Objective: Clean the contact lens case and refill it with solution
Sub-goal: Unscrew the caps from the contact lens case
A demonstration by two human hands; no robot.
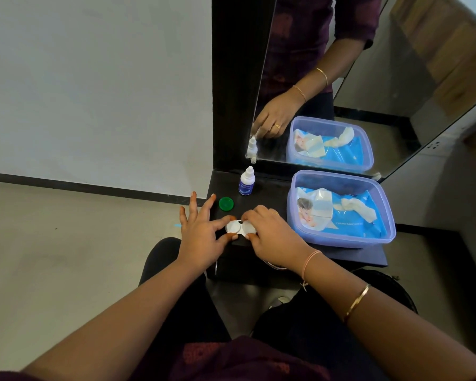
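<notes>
Black tabletop under a wall mirror, plain white wall off to the left, so a pretty tiny workspace for this job. We had the contact lens case sitting right at the near edge of it, and both of our hands were on it. Our left hand pinched the left well between thumb and first finger, the other fingers splayed out in the air. Our right hand was curled down over the right end of the case, gripping it. We couldn't tell whether a cap was under there, since the hand hid that side.

Progress-wise, we'd call it early days. One green cap was already off and lay on its own just behind the case, and the left well looked uncovered. Our guess is the right side was the one being opened.

Nothing showed any cleaning yet. The wipes pack was sitting in the blue plastic tub to the right, with a wipe poking out. The solution bottle stood upright by the mirror with its cap on, untouched, so wiping both wells, refilling and recapping all looked left to do.
</notes>
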